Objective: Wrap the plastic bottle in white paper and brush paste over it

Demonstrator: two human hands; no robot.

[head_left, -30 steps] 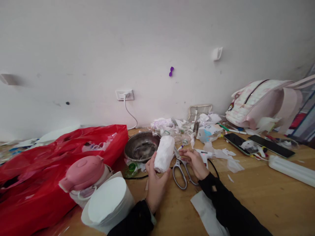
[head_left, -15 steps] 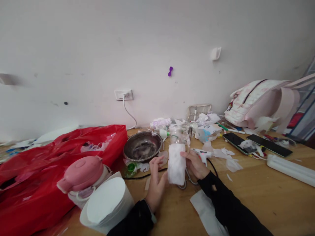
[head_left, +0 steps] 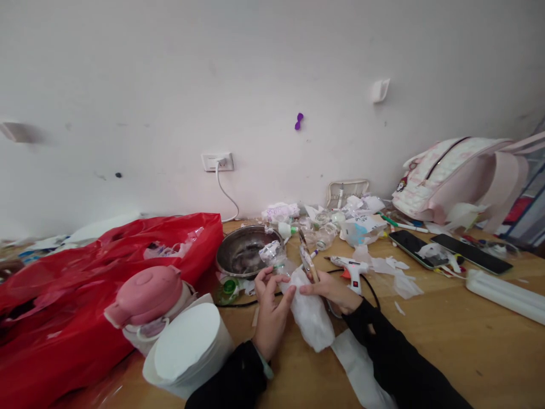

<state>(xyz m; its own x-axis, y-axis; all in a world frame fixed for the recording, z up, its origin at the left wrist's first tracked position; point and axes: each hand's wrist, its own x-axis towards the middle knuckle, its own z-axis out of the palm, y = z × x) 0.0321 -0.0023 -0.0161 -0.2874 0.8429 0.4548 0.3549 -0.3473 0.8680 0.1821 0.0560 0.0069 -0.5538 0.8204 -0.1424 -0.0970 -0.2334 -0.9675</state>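
My left hand (head_left: 271, 307) pinches the side of a clear plastic bottle wrapped in crumpled white tissue (head_left: 313, 318). The bottle tilts, its bare clear neck (head_left: 279, 262) pointing up and left toward the metal bowl. My right hand (head_left: 334, 291) is closed around a paintbrush (head_left: 307, 258) with a wooden handle, bristle end up; its thumb also presses on the tissue-wrapped side. Below my right wrist lies a flat strip of white tissue (head_left: 357, 363). Just beyond that hand rests a white glue gun (head_left: 352, 270).
A dark metal bowl (head_left: 222, 258) stands behind my left hand. To the left are a tissue roll (head_left: 187, 341), a pink-lidded cup (head_left: 149, 295) and a red plastic bag (head_left: 76, 284). Paper scraps, phones (head_left: 472, 253), a white bar (head_left: 506, 295) and a backpack (head_left: 451, 182) occupy the right.
The wrapped bottle has gone from nearly upright to tilted, its neck swinging left. My left hand has closed in from beside it and touches it. The paintbrush now shows in my right hand.
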